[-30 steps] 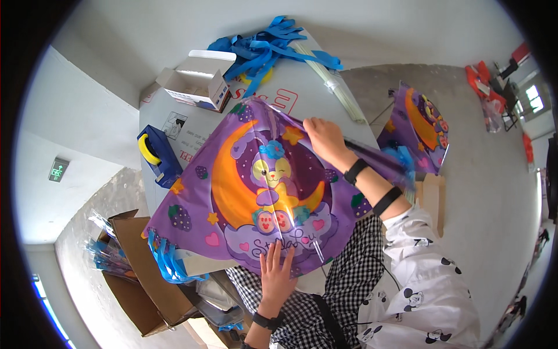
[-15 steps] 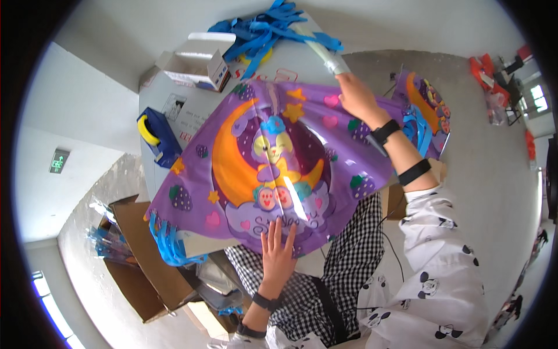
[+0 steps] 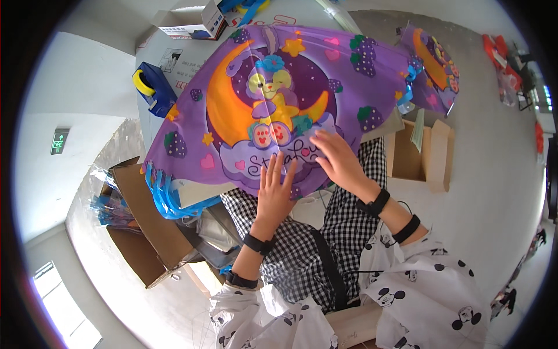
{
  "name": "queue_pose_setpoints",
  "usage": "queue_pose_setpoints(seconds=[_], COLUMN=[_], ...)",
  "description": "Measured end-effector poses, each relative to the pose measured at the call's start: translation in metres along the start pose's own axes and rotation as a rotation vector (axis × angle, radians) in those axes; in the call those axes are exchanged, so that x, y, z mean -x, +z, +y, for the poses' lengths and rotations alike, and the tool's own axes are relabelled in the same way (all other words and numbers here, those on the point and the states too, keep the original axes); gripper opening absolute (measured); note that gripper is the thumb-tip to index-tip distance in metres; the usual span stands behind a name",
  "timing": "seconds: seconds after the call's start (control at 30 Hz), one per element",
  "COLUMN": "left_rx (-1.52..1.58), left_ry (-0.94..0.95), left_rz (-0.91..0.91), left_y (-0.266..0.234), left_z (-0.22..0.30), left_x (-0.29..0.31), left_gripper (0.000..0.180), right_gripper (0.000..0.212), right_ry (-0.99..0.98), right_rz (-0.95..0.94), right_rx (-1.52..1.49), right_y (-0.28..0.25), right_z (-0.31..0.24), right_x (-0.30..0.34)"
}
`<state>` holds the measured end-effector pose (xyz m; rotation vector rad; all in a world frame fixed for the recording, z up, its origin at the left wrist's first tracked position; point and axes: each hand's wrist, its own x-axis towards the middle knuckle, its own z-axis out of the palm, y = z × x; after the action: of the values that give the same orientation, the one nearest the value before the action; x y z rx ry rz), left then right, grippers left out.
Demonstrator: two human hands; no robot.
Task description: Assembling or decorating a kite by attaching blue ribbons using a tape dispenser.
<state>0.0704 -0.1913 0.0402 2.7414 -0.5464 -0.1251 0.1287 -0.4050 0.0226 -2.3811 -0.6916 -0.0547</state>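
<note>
A purple kite (image 3: pixel 273 110) lies spread over the work surface, printed with an orange moon, a cartoon animal, stars and berries. Flat on its near edge, fingers stretched out, rests my left hand (image 3: pixel 274 195). Just to the right, my right hand (image 3: pixel 340 163) is over the lower part of the print with its fingers apart, holding nothing; whether it touches the sheet I cannot tell. Blue ribbons (image 3: pixel 168 192) hang at the kite's left corner. More blue ribbon (image 3: pixel 408 87) shows at its right corner, beside a second purple printed piece (image 3: pixel 436 70).
A blue tape dispenser (image 3: pixel 154 90) stands left of the kite. Beyond it are an open white box (image 3: pixel 195 24) and a bundle of pale rods (image 3: pixel 342 17). A cardboard box (image 3: pixel 148 224) stands low on the left, a smaller open one (image 3: pixel 436 154) on the right.
My right hand has come from the rods at the far side down to the kite's near part. My left hand stays on the near edge. The whole scene sits higher in view.
</note>
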Motion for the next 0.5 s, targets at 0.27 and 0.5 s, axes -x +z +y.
queue_pose_setpoints(seconds=[0.27, 0.5], left_rx=[1.555, 2.149], left_ry=[-1.09, -1.119], left_rz=[0.373, 0.27], left_y=[0.045, 0.052], left_z=[0.012, 0.003], left_x=[0.073, 0.021], left_gripper=[0.039, 0.038], right_gripper=[0.028, 0.033], right_ry=[0.999, 0.955], right_rz=[0.545, 0.424], right_rx=[-1.109, -1.397], right_y=[0.006, 0.037], right_z=[-0.037, -0.029], right_x=[0.076, 0.037])
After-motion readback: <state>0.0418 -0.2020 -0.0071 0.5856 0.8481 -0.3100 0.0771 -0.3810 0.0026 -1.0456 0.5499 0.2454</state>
